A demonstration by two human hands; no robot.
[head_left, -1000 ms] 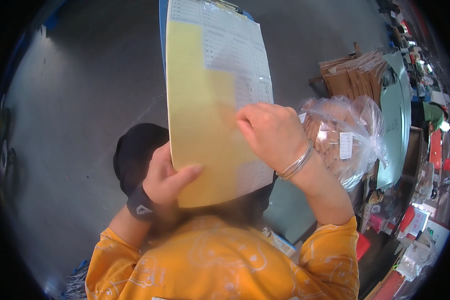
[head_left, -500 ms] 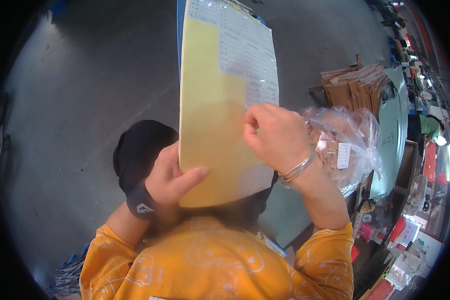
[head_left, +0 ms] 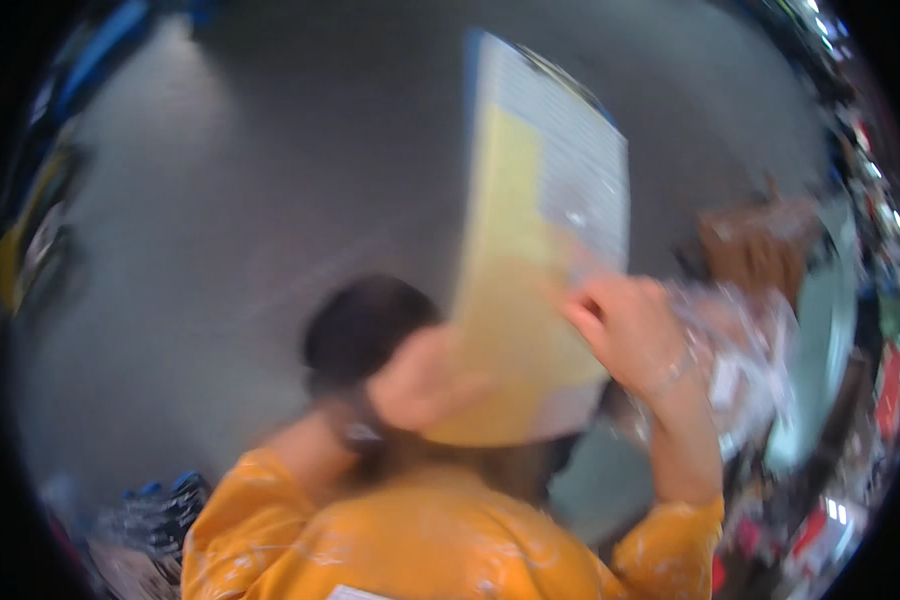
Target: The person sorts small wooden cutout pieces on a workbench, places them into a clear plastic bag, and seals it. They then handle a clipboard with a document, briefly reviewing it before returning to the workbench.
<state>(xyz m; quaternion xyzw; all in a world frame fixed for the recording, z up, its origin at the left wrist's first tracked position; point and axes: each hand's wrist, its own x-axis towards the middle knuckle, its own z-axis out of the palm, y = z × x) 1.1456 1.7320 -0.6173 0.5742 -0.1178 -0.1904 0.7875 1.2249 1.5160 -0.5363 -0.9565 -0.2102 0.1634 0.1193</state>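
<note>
My left hand (head_left: 415, 385) grips the lower left edge of a clipboard (head_left: 472, 75), blue at its edge, with its thumb on top. On the board lies a sticker sheet (head_left: 505, 330). White printed labels (head_left: 580, 170) cover its top and right part, and the rest is bare yellow backing. At the sheet's right side is my right hand (head_left: 625, 325), its fingers bent into a pinch. What the pinch holds, if anything, is too blurred to make out. Thin bracelets circle the right wrist and a dark band the left.
To the right stand flattened brown cardboard pieces (head_left: 755, 250) and a clear plastic bag (head_left: 740, 345) with brown contents. Beyond them runs a pale green surface (head_left: 815, 370), with cluttered goods further right. Grey floor (head_left: 250, 180) spreads ahead. Dark bundled items (head_left: 155, 525) lie at the lower left.
The view has swung left, so clipboard, hands and surroundings appear further right and lower, and blurred. My left hand keeps its grip; my right hand stays pinched at the sheet's right side.
</note>
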